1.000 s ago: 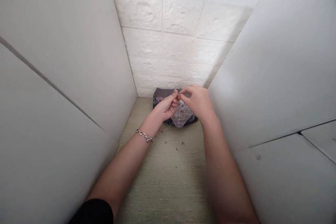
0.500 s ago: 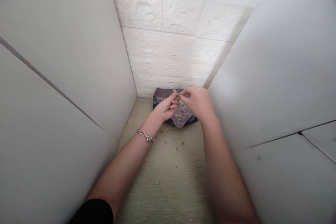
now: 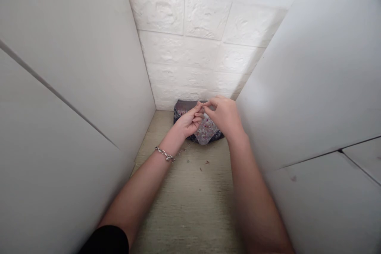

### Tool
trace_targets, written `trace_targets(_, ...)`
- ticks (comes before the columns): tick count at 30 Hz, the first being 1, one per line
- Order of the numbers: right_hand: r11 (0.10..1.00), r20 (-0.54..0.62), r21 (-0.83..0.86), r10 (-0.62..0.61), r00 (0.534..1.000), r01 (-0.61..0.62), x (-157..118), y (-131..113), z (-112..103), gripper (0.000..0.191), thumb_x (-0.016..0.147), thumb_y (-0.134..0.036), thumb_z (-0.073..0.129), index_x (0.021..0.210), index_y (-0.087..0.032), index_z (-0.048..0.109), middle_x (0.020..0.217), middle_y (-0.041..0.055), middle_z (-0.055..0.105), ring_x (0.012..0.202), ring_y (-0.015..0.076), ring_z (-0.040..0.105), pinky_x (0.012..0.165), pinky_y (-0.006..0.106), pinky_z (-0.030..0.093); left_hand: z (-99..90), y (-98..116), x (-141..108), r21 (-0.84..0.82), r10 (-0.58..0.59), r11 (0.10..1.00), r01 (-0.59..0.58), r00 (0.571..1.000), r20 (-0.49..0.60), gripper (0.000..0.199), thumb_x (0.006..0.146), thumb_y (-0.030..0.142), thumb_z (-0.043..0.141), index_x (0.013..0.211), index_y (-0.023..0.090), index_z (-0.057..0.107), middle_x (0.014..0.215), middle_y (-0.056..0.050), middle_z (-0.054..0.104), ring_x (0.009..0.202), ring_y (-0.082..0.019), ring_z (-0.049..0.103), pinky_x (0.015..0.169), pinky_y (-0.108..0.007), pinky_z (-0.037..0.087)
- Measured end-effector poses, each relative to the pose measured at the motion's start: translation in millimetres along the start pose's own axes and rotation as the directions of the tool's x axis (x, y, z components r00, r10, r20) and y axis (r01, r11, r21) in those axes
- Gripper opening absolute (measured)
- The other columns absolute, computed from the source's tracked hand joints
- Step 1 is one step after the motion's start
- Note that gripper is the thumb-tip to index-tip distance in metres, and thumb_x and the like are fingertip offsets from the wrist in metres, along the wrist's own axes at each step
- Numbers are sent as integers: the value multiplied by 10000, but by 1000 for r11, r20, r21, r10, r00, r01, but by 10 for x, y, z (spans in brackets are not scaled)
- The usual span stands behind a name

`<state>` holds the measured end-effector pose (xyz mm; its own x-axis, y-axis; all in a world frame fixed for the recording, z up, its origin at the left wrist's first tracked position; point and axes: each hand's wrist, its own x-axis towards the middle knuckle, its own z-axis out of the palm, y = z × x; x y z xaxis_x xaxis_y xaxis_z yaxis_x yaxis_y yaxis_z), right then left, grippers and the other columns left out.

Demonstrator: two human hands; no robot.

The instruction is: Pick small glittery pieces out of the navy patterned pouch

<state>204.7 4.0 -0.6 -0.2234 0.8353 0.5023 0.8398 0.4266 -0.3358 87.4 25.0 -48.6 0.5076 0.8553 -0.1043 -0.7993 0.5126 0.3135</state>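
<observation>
Both hands meet above a dark patterned pouch, which stands open against the back wall. Inside it and over its front lies a clear plastic bag full of tiny white, pink and red pieces that look like beads. My left hand is closed, thumb pressed on the forefinger, its other fingers curled. My right hand pinches with thumb and forefinger right at the left fingertips. Whatever sits between the fingertips is too small to make out. A silver chain bracelet circles my left wrist.
Tall pale panels rise close by on the left and right. A white brick-textured wall closes off the back. Small brown crumbs lie on the wood-grain surface in front of the pouch.
The hands stay almost in place. Their fingertips have come slightly closer together, and the pouch has not moved.
</observation>
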Motion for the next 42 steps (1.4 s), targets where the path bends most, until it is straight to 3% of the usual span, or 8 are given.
trace_targets(13,1000,6,-14,-8,1000,8,-4,-4,0,209,740,-317,451,697,-191,612,721,33,569,668,126,472,602,249,317,52,-6,-20,-39,-4,999,2,998,-59,110,784,150,473,724,92,544,549,21,421,383,9,342,299,-81,251)
trace_targets(42,999,13,-49,6,1000,-5,-9,-6,3,225,757,-322,439,703,-186,609,730,22,570,674,111,471,610,236,309,33,-12,-8,36,24,999,-25,1000,18,136,783,146,471,700,61,537,543,14,438,387,9,359,308,-73,264)
